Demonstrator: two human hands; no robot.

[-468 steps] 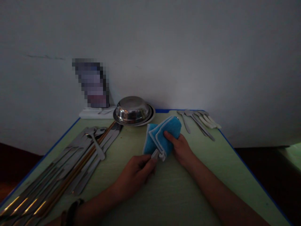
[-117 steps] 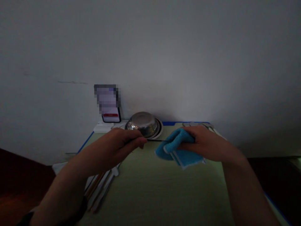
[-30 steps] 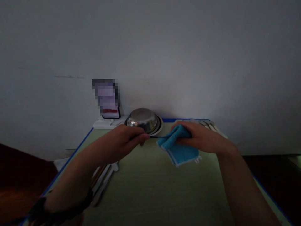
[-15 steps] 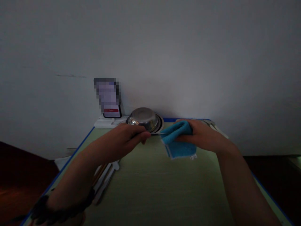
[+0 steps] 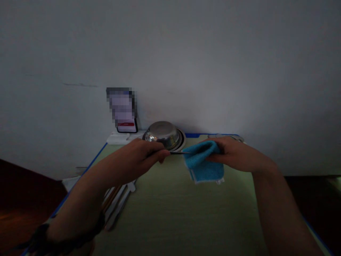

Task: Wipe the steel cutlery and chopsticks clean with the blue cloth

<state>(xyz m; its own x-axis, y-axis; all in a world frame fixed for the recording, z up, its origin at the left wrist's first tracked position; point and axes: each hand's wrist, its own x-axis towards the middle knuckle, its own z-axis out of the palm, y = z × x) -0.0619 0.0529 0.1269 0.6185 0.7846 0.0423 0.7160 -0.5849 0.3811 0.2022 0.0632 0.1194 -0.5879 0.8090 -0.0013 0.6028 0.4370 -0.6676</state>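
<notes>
My left hand [image 5: 147, 153] is closed, thumb against the fingers, on one end of a thin metal utensil [image 5: 177, 153]. Its far end runs into a fold of a blue cloth [image 5: 208, 171] with a pale edge, so what kind of utensil it is stays hidden. My right hand [image 5: 233, 152] pinches that cloth around the utensil, and the cloth's lower part hangs down. Just behind the utensil, an upturned steel bowl [image 5: 163, 132] rests on another round metal dish [image 5: 183, 139].
A phone [image 5: 127, 127] leans on the wall behind a white strip [image 5: 117, 138]. Beside my left forearm lie chopsticks [image 5: 111, 199] and several pale-handled utensils [image 5: 121, 206]. More utensils [image 5: 222, 136] lie at the back right. The green table [image 5: 170, 213] has a blue edge.
My right hand and the cloth have shifted slightly right, away from my left hand, baring a bit more of the utensil. My left hand has barely moved.
</notes>
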